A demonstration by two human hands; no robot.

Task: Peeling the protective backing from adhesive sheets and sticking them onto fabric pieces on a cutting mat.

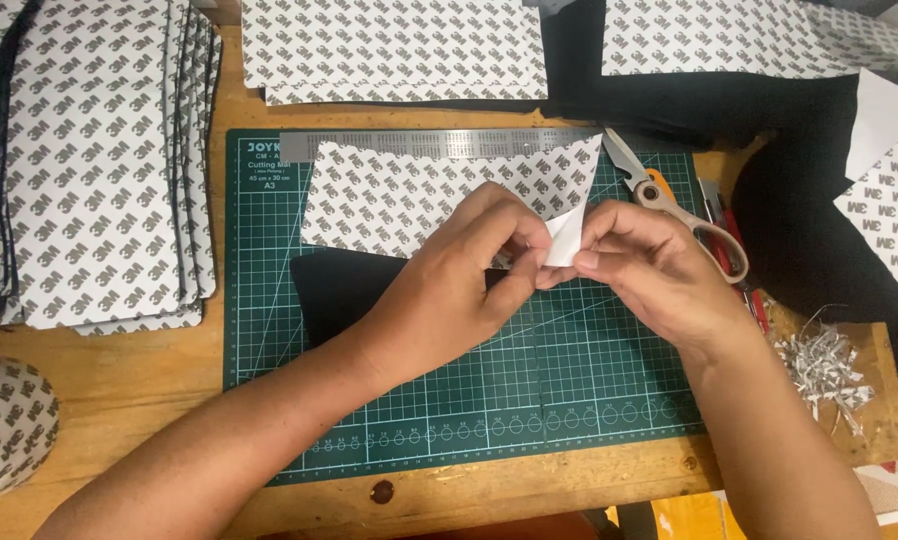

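Both hands meet over the green cutting mat (569, 380): left hand (459, 285) and right hand (649, 265) pinch the lifted corner of a patterned white backing sheet (419, 195), whose length runs leftward from the fingers, over black foam (339, 290).

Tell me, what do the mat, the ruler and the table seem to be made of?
Mat: probably soft plastic or rubber, matte green with a printed white grid. Ruler: likely steel, grey and slightly shiny, with fine marks. Table: wood, light brown with visible grain and a dark knot.
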